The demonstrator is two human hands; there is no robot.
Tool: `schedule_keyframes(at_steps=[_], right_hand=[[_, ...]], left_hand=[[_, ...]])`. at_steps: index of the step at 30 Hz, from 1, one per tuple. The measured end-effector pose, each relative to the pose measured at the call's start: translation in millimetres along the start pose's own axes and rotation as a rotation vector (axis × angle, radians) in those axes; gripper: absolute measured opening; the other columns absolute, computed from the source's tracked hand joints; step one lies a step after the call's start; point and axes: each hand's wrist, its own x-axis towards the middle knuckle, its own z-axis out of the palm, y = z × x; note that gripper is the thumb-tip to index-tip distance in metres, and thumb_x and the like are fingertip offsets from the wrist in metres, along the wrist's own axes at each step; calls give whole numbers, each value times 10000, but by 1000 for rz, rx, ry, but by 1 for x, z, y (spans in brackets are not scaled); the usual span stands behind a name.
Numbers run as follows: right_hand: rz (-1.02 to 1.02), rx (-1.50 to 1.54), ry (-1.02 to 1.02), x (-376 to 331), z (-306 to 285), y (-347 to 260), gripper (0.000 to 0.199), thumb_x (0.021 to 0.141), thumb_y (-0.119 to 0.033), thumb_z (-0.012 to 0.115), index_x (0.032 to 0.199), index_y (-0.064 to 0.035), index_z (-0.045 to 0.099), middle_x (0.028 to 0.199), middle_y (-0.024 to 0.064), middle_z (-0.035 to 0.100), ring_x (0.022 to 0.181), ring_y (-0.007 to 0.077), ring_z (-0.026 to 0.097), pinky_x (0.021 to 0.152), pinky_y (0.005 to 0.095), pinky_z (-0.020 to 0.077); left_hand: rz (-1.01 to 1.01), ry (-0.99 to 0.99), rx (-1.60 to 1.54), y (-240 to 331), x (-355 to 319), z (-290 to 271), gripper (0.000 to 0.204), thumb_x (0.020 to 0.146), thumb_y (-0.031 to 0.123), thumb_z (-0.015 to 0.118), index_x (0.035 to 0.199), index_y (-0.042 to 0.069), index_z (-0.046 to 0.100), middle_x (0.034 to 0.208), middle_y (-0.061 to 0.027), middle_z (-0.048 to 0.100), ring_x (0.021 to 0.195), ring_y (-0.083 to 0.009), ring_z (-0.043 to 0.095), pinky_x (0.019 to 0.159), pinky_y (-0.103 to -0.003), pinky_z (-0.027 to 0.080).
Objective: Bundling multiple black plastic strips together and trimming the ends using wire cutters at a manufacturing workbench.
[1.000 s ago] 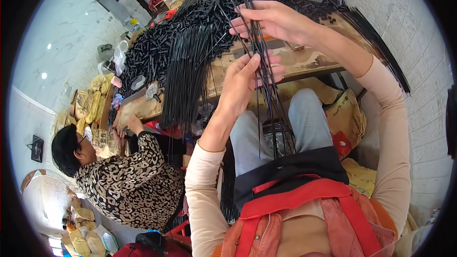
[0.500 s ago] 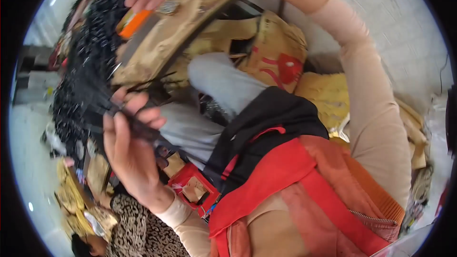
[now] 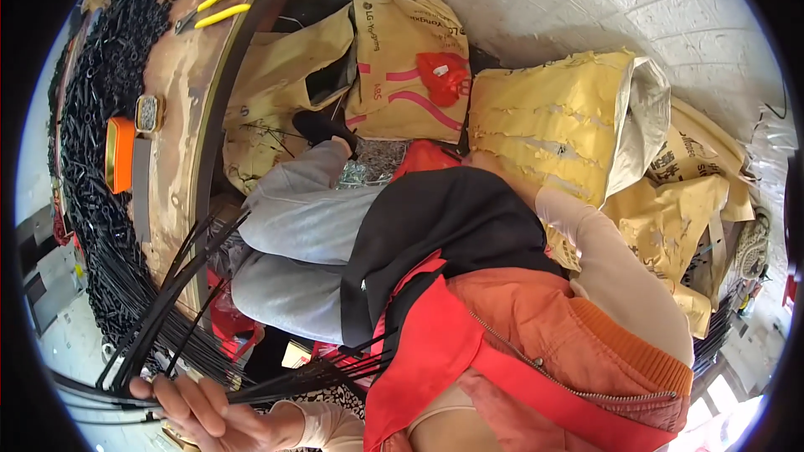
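Note:
Low on the left, my left hand (image 3: 197, 414) is closed around a bundle of thin black strips (image 3: 285, 387). The strips fan out on both sides of the fingers, some rising toward the bench edge and others reaching across to my red strap. My right hand (image 3: 504, 174) is lowered beside my lap, between the black apron (image 3: 448, 218) and a large yellow sack (image 3: 548, 130). Its fingers are mostly hidden near a red bag (image 3: 425, 156), so what they hold does not show. A heap of glossy black strips and small parts (image 3: 92, 151) covers the far side of the bench.
On the wooden workbench (image 3: 188, 75) lie yellow-handled pliers (image 3: 222, 15), an orange box (image 3: 119, 155), a small tin (image 3: 150, 113) and a flat grey bar (image 3: 141, 188). A printed paper sack (image 3: 408, 59) stands under the bench, against the white wall (image 3: 569, 0).
My right hand has left the bench and come down beside my lap. My left hand has moved lower and nearer with the black strips. The view has turned, and the other person is mostly out of sight.

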Motion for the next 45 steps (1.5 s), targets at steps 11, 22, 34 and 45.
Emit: schedule_keyframes(at_steps=[11,22,34,45], right_hand=[[-85,566,-110,5,-8,-47,273,855,-249,582,900,-1,684,903,200,682,851,331,668,687,369,527],[-28,1371,40,84,-211,-254,214,971,-184,502,1073,-25,604,880,60,653,783,131,638,711,260,525],[-828,1368,-580,38,-433,-626,489,996,-305,464,1367,4,387,1201,221,596,1110,312,602,973,400,475],[-908,1046,-885,46,-421,-663,483,985,-308,477,1318,35,408,1224,237,567,1169,334,560,1003,451,456]], left_hand=[[-44,-55,48,-12,31,31,338,1004,47,375,1323,-38,304,889,-39,348,691,-110,330,601,-262,321],[-44,168,327,22,41,30,438,1003,270,467,1303,-47,433,919,-36,551,678,-84,399,588,-230,323],[-281,-45,249,31,37,-1,271,998,203,480,1195,17,502,965,-106,658,783,-181,650,720,-313,531],[-486,-342,56,62,34,-53,411,991,236,474,1320,-1,407,1218,-235,569,1102,-330,600,925,-490,504]])
